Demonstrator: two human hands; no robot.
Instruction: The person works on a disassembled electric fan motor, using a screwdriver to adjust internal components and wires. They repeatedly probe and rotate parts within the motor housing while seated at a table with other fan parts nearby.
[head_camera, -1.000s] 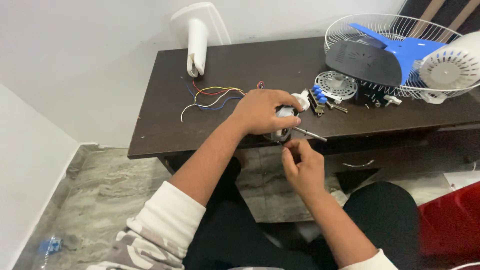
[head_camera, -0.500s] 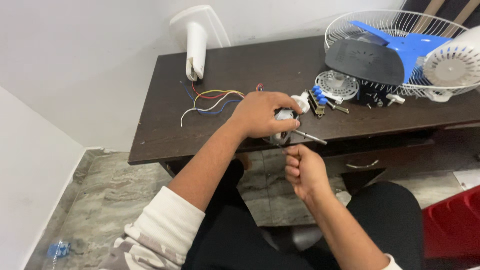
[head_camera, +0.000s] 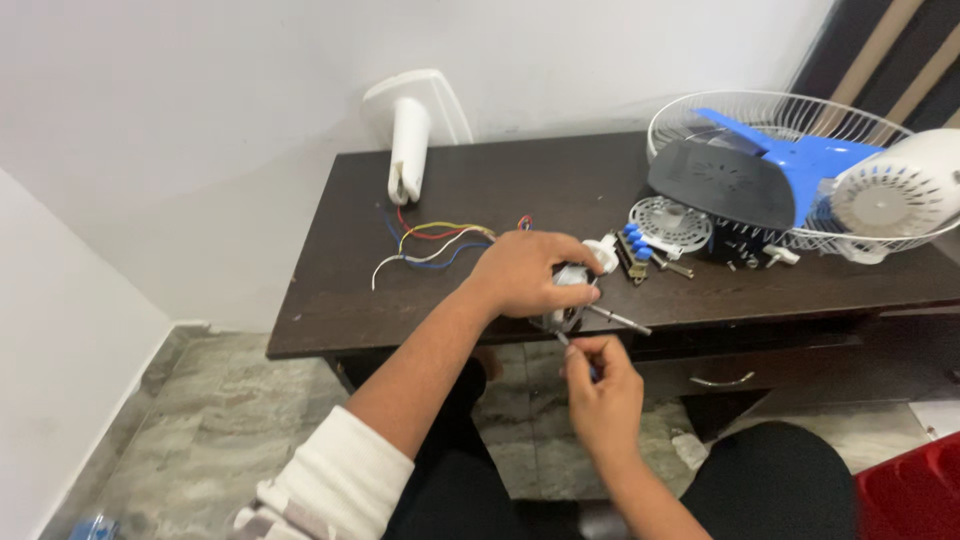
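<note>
Metal motor (head_camera: 568, 300) — between both hands.

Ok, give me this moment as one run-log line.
left hand: grips motor at desk edge | right hand: thin tool at motor underside | wires: on desk

A dark wooden desk (head_camera: 480, 190) carries a white stand (head_camera: 408, 150) at its back edge, loose coloured wires (head_camera: 435, 243) near the middle, and a wire fan guard (head_camera: 760, 120) at the right. A round grille (head_camera: 668, 222) and blue-capped parts (head_camera: 634, 242) lie just before the guard.
</note>
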